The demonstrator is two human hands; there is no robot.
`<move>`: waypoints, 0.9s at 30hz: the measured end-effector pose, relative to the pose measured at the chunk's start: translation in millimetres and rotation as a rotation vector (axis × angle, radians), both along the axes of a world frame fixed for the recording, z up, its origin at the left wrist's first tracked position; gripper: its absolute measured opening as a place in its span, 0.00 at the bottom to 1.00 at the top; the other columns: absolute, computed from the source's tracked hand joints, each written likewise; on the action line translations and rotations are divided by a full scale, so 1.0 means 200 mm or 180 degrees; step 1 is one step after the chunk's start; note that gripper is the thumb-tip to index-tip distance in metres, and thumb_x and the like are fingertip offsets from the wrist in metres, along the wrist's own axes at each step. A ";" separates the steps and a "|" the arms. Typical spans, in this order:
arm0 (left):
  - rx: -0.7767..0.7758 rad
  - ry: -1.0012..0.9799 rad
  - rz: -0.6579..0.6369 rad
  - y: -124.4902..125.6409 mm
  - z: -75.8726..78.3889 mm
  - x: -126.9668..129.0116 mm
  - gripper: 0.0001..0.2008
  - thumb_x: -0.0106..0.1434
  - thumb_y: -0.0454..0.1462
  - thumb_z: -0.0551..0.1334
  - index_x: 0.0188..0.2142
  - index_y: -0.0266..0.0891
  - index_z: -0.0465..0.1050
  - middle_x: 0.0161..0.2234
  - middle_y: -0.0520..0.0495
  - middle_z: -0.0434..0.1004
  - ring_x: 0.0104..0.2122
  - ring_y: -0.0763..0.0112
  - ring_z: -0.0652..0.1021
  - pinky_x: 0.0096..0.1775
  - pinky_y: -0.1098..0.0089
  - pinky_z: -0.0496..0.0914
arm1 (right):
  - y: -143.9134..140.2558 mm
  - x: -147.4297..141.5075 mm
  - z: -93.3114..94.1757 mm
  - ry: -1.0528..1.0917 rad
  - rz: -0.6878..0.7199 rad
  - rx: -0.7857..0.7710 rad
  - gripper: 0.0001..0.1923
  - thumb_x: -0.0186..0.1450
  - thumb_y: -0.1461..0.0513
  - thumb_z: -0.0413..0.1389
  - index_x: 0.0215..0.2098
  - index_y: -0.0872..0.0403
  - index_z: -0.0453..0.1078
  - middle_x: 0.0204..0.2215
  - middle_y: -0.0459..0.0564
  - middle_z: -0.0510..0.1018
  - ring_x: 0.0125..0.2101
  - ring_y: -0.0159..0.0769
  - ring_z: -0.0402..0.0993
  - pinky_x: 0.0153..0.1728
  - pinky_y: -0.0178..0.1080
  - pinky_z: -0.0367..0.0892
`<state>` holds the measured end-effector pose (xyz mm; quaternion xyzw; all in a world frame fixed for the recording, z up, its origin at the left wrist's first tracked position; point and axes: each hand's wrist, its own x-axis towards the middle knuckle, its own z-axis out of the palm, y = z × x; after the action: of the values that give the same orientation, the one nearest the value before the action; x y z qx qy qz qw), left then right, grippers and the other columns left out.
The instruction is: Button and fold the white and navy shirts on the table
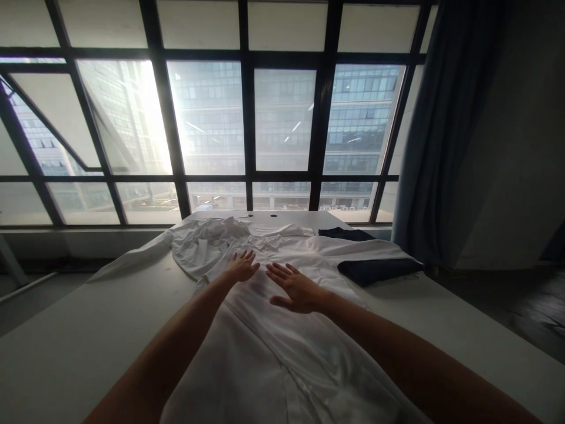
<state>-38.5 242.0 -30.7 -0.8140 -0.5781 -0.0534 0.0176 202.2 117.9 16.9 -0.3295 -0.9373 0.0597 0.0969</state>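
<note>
A white long-sleeved shirt [282,335] lies spread over the table, its lower part reaching toward me. One sleeve stretches out to the left and the other to the right, and the cloth is bunched and wrinkled at the far left. My left hand [242,266] rests on the shirt with its fingers spread, holding nothing. Just to its right, my right hand [298,290] lies flat on the same cloth, fingers stretched and thumb apart. A small gap separates the two hands. Creases run lengthwise down the shirt below them.
The white table [66,341] extends to both sides. Dark folded cloth [377,271] lies at the right, partly beside the sleeve, with another dark cloth [346,234] behind it. Beyond stand large windows [205,118] and a blue curtain [435,153].
</note>
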 end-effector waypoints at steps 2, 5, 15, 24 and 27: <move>-0.0184 -0.0053 0.0123 0.02 -0.02 0.04 0.35 0.70 0.54 0.42 0.69 0.35 0.49 0.70 0.35 0.42 0.69 0.51 0.47 0.64 0.45 0.45 | 0.07 -0.06 -0.07 -0.0036 -0.0100 -0.0103 0.43 0.69 0.40 0.43 0.72 0.59 0.43 0.70 0.58 0.43 0.69 0.45 0.34 0.68 0.51 0.33; -0.0353 -0.0116 0.0158 0.06 -0.07 0.03 0.39 0.69 0.57 0.41 0.69 0.35 0.46 0.70 0.35 0.40 0.69 0.52 0.46 0.64 0.47 0.45 | 0.10 -0.07 -0.18 -0.0111 -0.0124 -0.0438 0.45 0.68 0.38 0.41 0.71 0.60 0.44 0.70 0.59 0.43 0.69 0.48 0.35 0.68 0.52 0.34; -0.0227 -0.0068 0.0755 0.29 -0.06 -0.23 0.38 0.69 0.57 0.41 0.70 0.36 0.47 0.70 0.38 0.41 0.69 0.56 0.47 0.65 0.50 0.44 | 0.07 -0.03 -0.21 -0.0020 -0.0151 -0.0569 0.48 0.67 0.36 0.42 0.72 0.59 0.43 0.70 0.59 0.41 0.69 0.49 0.34 0.68 0.51 0.34; 0.0305 0.0122 0.0727 0.29 -0.04 -0.18 0.33 0.71 0.50 0.41 0.69 0.34 0.51 0.70 0.36 0.45 0.69 0.53 0.48 0.65 0.48 0.43 | 0.30 0.15 -0.17 0.1075 -0.0736 -0.0547 0.32 0.71 0.44 0.42 0.60 0.57 0.68 0.59 0.57 0.69 0.60 0.44 0.63 0.61 0.44 0.58; 0.0287 0.0007 0.0450 0.20 -0.06 -0.10 0.32 0.71 0.51 0.42 0.67 0.37 0.54 0.69 0.38 0.50 0.68 0.54 0.50 0.65 0.49 0.45 | 0.49 0.47 -0.03 0.1805 -0.2759 -0.0163 0.24 0.70 0.50 0.50 0.45 0.62 0.76 0.43 0.62 0.79 0.46 0.45 0.74 0.48 0.42 0.66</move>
<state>-59.0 282.9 -43.2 -0.7697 -0.6311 -0.0771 0.0586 296.3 215.4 10.8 -0.6606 -0.6498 0.1239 0.3548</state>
